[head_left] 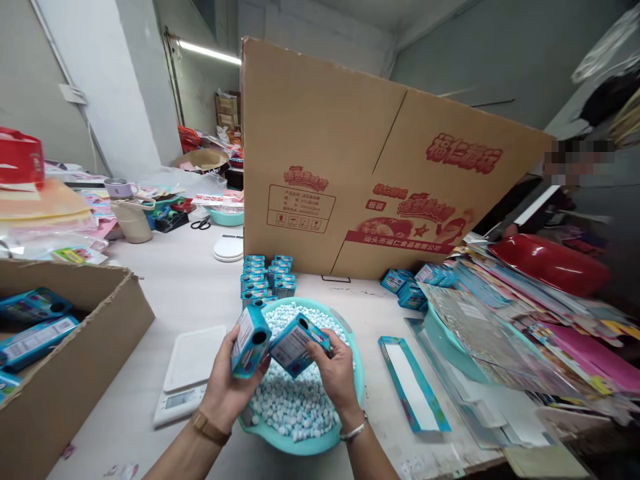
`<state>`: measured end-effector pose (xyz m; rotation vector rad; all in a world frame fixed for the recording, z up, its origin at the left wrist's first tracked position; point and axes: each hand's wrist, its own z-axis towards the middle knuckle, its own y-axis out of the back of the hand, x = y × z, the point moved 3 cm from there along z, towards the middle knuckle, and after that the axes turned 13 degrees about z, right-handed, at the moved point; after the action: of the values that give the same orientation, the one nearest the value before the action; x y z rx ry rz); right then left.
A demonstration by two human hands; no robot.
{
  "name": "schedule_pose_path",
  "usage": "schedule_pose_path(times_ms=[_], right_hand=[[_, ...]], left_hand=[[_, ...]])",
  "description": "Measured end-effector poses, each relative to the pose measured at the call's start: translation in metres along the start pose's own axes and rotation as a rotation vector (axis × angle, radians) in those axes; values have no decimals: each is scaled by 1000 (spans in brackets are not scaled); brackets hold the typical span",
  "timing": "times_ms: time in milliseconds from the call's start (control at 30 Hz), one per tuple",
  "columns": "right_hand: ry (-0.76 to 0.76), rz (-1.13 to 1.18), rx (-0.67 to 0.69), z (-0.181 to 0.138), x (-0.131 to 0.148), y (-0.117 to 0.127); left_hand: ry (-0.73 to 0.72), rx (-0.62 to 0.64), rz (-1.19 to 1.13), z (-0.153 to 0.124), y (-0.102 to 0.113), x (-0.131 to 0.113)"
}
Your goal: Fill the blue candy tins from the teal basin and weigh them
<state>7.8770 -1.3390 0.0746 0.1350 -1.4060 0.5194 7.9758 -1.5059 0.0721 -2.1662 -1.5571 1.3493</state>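
My left hand (225, 380) is closed around a small blue printed box (250, 340) with a round dark hole in its end. In my right hand (336, 370) is a second blue box (294, 347), tilted, with its white label panel facing me. The two boxes almost meet, above a turquoise basin (353, 400). Small pale blue and white candies (295, 407) fill much of that basin. Behind it stand several similar blue boxes in stacks (255, 277).
A white scale (195, 363) sits left of the basin, beside a cardboard box (100, 347) holding blue packs. A large carton (320, 153) stands behind. To the right lie a blue-edged tray (415, 387), plastic sheets and a red basin (550, 263).
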Motion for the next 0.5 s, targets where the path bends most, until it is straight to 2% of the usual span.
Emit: schedule_pose_path(times_ms=[67,133,233,300,400,500], right_hand=[[25,-11,-114,0,-2,1],[49,-16,-184,-1,-3,2],[93,-7,-227,-3,-3,8],[138,-13,-236,-6,-1,15],[214,-71,-236,-10,2,20],[241,-101,-246,-10,3,16]], left_hand=[[124,-15,-87,-1,-6,4],[238,51,-118,-4,-12,10],[368,197,-217,-9,-15,17],[434,245,-291,-10,-15,19],[454,248,-296,-10,-18,18],[344,210,-227,-10,-30,20]])
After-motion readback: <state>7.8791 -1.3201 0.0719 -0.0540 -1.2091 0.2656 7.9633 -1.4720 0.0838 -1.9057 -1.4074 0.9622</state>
